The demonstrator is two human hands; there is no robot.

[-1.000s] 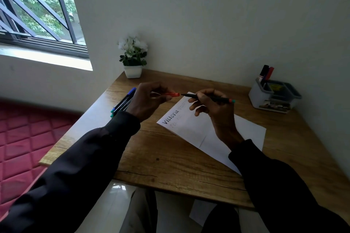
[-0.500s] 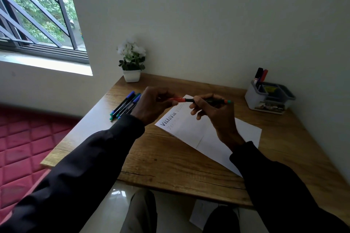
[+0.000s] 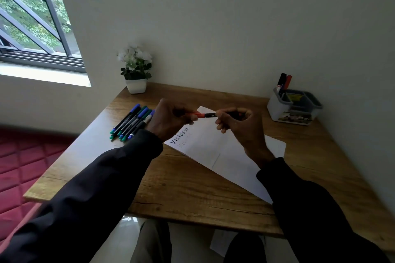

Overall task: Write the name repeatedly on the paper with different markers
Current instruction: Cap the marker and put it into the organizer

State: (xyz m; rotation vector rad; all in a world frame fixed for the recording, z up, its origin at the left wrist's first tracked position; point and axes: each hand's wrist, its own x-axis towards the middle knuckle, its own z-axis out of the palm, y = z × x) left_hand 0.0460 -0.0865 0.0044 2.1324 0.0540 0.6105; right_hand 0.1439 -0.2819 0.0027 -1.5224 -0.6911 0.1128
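Both hands are raised over the paper (image 3: pixel 205 147), working one marker (image 3: pixel 210 115) between them. The left hand (image 3: pixel 171 120) is curled around its orange cap (image 3: pixel 197 115), and the right hand (image 3: pixel 237 128) pinches the dark barrel. Cap and barrel meet, with no tip showing.

Just below the left hand the sheet carries "Victoria" (image 3: pixel 179 135) in dark ink, with a fainter line under it. That makes me think the orange marker has had its turn and is being closed, though it could equally be about to open.

If it is closing, the next move is to lay it with the spare markers (image 3: pixel 132 123) just outside the left hand, pick another colour and uncap it.

Most of the sheet beneath the right hand is blank. The spare markers lie near the left edge of the desk (image 3: pixel 181 188), so a careless nudge could roll one off. The grey organiser (image 3: pixel 294 109) sits well out past the right hand, and the potted plant (image 3: pixel 136 83) stands beyond the left, against the wall.
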